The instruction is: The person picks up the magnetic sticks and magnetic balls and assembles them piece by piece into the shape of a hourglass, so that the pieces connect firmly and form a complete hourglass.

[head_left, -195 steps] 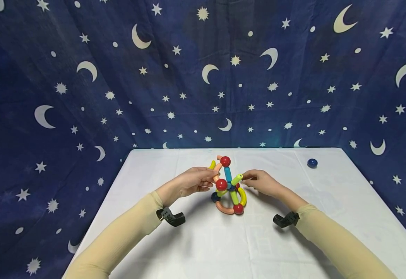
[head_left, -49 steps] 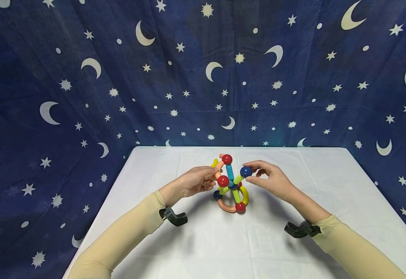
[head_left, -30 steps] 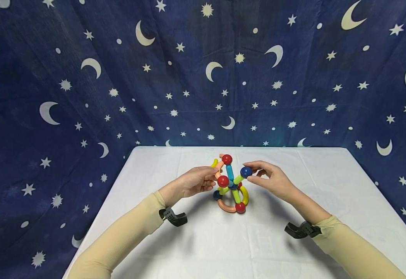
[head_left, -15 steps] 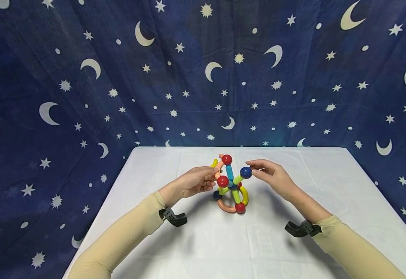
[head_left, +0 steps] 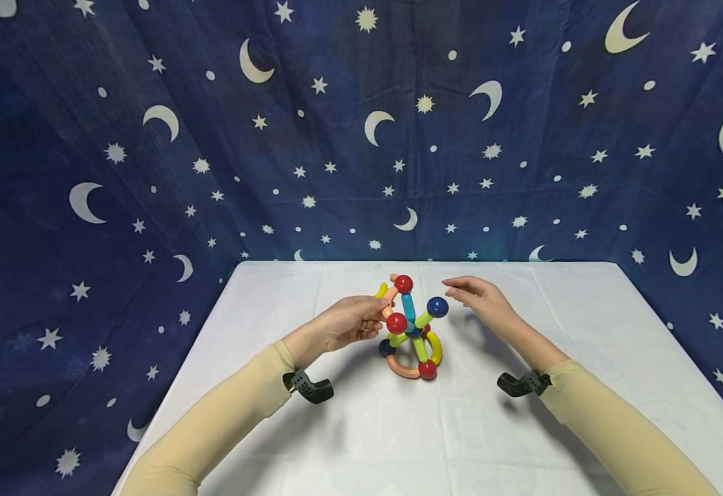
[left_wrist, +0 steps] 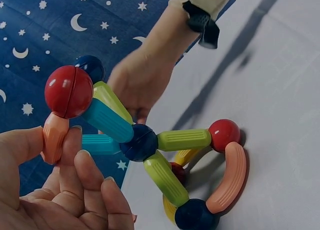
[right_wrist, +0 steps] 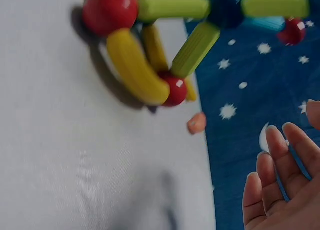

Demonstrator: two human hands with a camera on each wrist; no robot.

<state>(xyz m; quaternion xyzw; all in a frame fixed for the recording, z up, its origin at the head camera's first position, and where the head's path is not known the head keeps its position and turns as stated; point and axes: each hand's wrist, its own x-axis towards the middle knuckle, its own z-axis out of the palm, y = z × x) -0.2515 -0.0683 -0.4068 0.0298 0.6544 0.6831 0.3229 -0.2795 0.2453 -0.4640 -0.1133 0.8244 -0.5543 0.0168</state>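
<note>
A built figure of magnetic rods and balls stands on the table in the head view. My left hand (head_left: 351, 322) pinches its curved orange rod (left_wrist: 54, 140) between thumb and fingers, just below a red ball (left_wrist: 69, 91). Green rods (left_wrist: 184, 139) and blue rods (left_wrist: 107, 120) meet at a dark blue ball (left_wrist: 139, 142) in the middle. On the end of the raised green rod sits another blue ball (head_left: 438, 307). To the right of that ball, apart from it, my right hand (head_left: 485, 303) hovers with extended fingers and holds nothing.
Behind the figure show a yellow piece (head_left: 383, 288) and an orange piece (right_wrist: 197, 123); whether they are attached is unclear. The white-covered table (head_left: 349, 441) ends at a dark blue star-and-moon cloth (head_left: 336, 124).
The blue ball that lay at the back right now sits on the raised green rod. My right hand has let go of it and drawn back to the right. My left hand keeps its hold.
</note>
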